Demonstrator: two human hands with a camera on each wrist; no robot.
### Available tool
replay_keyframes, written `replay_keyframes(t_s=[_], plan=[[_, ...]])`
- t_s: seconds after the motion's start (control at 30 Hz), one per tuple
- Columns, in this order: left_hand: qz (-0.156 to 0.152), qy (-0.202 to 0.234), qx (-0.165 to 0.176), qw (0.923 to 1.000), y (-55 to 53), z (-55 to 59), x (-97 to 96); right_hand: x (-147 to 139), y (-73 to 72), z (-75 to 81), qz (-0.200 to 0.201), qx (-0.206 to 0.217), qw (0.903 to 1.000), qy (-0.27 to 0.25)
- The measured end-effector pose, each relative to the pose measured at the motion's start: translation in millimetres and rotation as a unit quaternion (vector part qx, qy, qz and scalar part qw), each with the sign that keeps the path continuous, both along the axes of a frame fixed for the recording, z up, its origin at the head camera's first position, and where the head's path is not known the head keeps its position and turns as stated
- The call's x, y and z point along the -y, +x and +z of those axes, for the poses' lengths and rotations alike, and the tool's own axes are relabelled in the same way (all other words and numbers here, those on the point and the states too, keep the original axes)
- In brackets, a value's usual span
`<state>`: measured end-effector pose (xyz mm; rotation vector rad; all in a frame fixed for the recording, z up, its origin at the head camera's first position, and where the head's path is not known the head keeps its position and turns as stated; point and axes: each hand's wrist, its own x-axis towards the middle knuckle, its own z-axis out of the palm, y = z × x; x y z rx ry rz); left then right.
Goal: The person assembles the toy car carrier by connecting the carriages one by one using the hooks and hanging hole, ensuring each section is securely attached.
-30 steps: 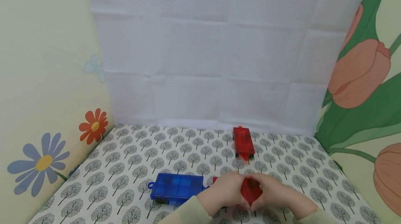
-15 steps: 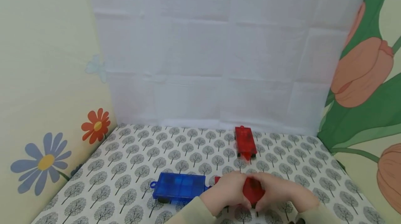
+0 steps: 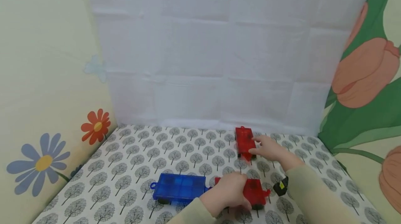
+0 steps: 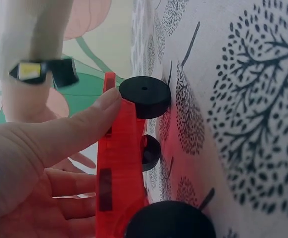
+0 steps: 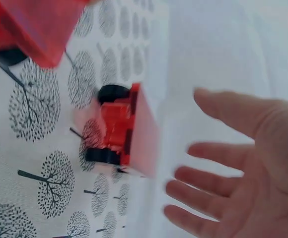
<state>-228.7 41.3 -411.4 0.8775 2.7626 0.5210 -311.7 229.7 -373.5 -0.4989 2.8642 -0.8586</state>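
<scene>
My left hand [image 3: 228, 190] grips a translucent red toy wagon base [image 3: 255, 192] by its sides, thumb along the near edge. In the left wrist view its black wheels [image 4: 145, 95] show close to the cloth, and the thumb lies along the red side [image 4: 119, 163]. A blue toy wagon base [image 3: 179, 185] stands left of it; whether the two are hooked together is hidden by the hand. My right hand [image 3: 268, 148] hovers beside a second red wagon base [image 3: 244, 138] farther back. In the right wrist view its fingers are spread, with nothing between them.
All the wagons stand on a white cloth [image 3: 131, 168] printed with grey trees. A white sheet [image 3: 194, 49] hangs behind, with flowered panels at left and right. A black-and-yellow wrist device [image 3: 281, 186] sits at the right sleeve.
My right hand has left the near red wagon base and moved away, toward the far red one. The left hand has stayed on the near one, whose right-hand hook now shows.
</scene>
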Motion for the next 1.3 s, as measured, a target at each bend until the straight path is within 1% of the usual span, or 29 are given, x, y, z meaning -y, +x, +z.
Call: replay_keyframes(t_s=[0.07,0.2,0.3,0.47,0.6,0.67,0.8,0.87,1.0,1.3], plan=[[0.002,0.000,0.005,1.0000,0.8,-0.2,-0.9,0.5,-9.7,-1.7,-0.025,-0.013,0.9996,-0.004],[0.009,-0.002,0.009,0.9999,1.8,-0.2,-2.4,4.1,-27.4,-2.6,-0.065,-0.037,0.9972,0.003],[0.015,-0.001,0.013,0.9998,2.7,-0.2,-2.5,8.5,-36.3,-2.7,-0.087,-0.037,0.9955,0.001],[0.027,0.001,0.014,0.9995,4.2,-0.4,-0.8,17.2,-45.3,-5.5,-0.103,-0.028,0.9943,0.006],[0.032,0.001,0.018,0.9993,4.9,0.7,0.1,24.7,-50.8,-11.1,-0.102,-0.023,0.9938,0.037],[0.032,-0.001,0.018,0.9993,4.8,1.2,0.2,27.9,-53.0,-14.2,-0.103,-0.009,0.9936,0.046],[0.025,-0.008,0.004,0.9997,3.8,0.9,0.0,33.1,-56.6,-20.4,-0.109,0.023,0.9924,0.051],[0.021,-0.010,-0.002,0.9997,3.4,0.5,0.0,35.9,-57.0,-21.9,-0.110,0.030,0.9917,0.060],[0.017,-0.011,-0.006,0.9998,3.2,0.5,-0.2,42.4,-55.4,-23.0,-0.117,0.036,0.9900,0.070],[0.013,-0.007,-0.011,0.9998,4.2,2.1,0.5,49.0,-49.6,-24.6,-0.155,0.048,0.9841,0.071]])
